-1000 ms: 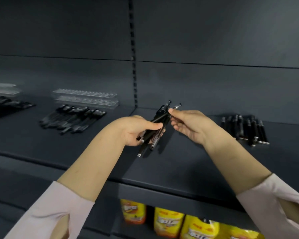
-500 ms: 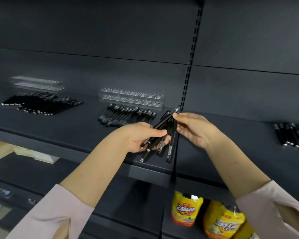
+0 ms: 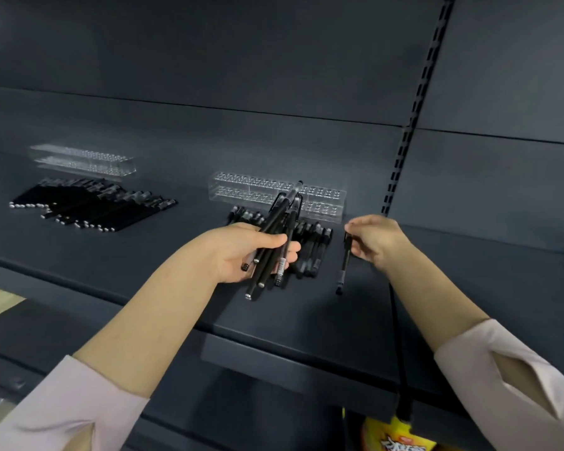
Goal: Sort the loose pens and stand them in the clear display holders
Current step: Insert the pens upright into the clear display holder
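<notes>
Head view is showing the left hand (image 3: 241, 252) gripping a fanned bundle of pens (image 3: 272, 237) above the shelf (image 3: 306, 314), just in front of the clear holder (image 3: 323, 203). The right hand (image 3: 375, 239) is pinching a single pen (image 3: 344, 265) by its upper end, letting it hang. Light, stiff and slick, these pens are likely needing a firm mid-barrel pinch.

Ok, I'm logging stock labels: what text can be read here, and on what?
Yellow packet: bold print, cut off at the frame's edge, unreadable.
Labelled pen in the left hand: label too small to read.
Nearer clear display holder, farther clear display holder: no text seen.
</notes>
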Available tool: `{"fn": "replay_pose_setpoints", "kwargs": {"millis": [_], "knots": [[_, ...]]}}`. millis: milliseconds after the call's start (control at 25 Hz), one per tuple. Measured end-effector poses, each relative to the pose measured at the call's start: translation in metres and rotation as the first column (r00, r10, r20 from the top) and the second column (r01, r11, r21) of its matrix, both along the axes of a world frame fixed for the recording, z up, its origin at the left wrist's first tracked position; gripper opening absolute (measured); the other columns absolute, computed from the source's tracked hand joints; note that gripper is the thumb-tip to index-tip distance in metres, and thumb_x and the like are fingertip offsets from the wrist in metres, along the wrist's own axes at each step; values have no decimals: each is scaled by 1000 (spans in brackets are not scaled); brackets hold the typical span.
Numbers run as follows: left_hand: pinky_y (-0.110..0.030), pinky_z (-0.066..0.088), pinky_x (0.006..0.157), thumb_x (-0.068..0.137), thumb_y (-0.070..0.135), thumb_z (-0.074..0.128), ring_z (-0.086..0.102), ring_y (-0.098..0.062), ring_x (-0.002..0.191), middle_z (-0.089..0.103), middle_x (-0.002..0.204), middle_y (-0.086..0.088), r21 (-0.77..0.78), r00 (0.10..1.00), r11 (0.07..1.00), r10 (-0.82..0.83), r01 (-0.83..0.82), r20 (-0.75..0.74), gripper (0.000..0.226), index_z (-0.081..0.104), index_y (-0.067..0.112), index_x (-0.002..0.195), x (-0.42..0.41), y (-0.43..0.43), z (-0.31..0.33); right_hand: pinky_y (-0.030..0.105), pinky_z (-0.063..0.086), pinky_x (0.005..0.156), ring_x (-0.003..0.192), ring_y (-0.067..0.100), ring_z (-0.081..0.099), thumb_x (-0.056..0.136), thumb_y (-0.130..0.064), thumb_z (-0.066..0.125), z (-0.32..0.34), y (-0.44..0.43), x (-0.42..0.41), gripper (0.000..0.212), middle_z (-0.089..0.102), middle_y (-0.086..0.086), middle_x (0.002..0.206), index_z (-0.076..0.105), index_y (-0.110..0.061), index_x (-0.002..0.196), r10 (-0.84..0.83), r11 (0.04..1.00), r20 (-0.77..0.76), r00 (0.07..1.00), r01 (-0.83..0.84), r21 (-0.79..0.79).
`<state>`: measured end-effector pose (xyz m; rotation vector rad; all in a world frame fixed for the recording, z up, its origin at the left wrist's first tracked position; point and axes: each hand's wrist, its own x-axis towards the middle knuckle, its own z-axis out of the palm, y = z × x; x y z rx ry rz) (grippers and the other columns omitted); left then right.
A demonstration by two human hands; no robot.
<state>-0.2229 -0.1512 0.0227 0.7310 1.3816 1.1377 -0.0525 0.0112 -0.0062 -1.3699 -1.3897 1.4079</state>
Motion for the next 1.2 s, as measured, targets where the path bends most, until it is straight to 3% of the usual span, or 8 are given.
{"fn": "replay_pose_setpoints", "kwargs": {"millis": [160,320,480,560,720,1000,1120,1200], "knots": [[-24,59,58,95,10,59,75,-13,81,77,97,-4,4,999,999,-48,47,26,21,63,-1,114,-26,16,1,20,50,44,64,14,56,84,-9,72,-5,8,-19,12,60,11,89,65,-9,93,-58,997,67,996,54,57],[-20,55,53,95,14,61,74,-10,71,78,91,-4,-10,990,990,-140,140,-13,23,68,1,112,-58,36,4,24,52,57,72,17,59,82,-7,73,-8,4,-38,16,59,10,95,60,-10,91,-113,988,178,978,92,126],[-25,60,63,94,9,60,74,-13,81,77,98,-6,48,972,972,-230,228,40,19,64,3,112,-78,58,7,34,55,79,70,17,59,86,-20,67,-4,-13,-46,8,65,5,86,66,-12,87,-284,933,299,911,191,305],[-25,60,63,94,6,60,74,-14,79,77,98,-8,63,964,964,-260,257,53,19,64,3,112,-80,68,6,30,52,77,73,13,57,89,-27,64,2,-23,-53,14,66,0,83,71,-14,90,-253,913,214,944,160,375],[-24,60,63,94,4,59,73,-14,75,76,95,-9,84,951,950,-305,300,48,17,65,2,110,-77,78,-1,19,49,62,71,8,58,90,-23,64,17,-40,-69,19,67,0,87,70,-10,102,26,970,-190,981,21,244],[-29,61,66,92,3,61,75,-20,81,76,97,-13,143,934,933,-345,331,88,19,67,2,110,-80,81,-14,20,53,66,69,11,62,87,-3,63,14,-41,-83,19,67,2,78,58,-12,103,76,988,-319,945,-27,154],[-33,62,72,93,0,59,74,-27,87,75,98,-17,150,953,954,-278,260,119,19,62,-2,111,-79,80,-20,20,54,61,64,11,64,87,0,62,19,-37,-67,16,69,2,77,59,-12,98,-17,987,-410,912,81,139],[-34,62,72,94,-2,56,74,-29,89,75,96,-19,170,953,961,-248,219,173,15,59,-4,108,-82,80,-20,17,50,51,55,7,59,88,-2,62,21,-32,-46,11,65,0,73,63,-14,91,-235,944,-289,928,289,160]]}}
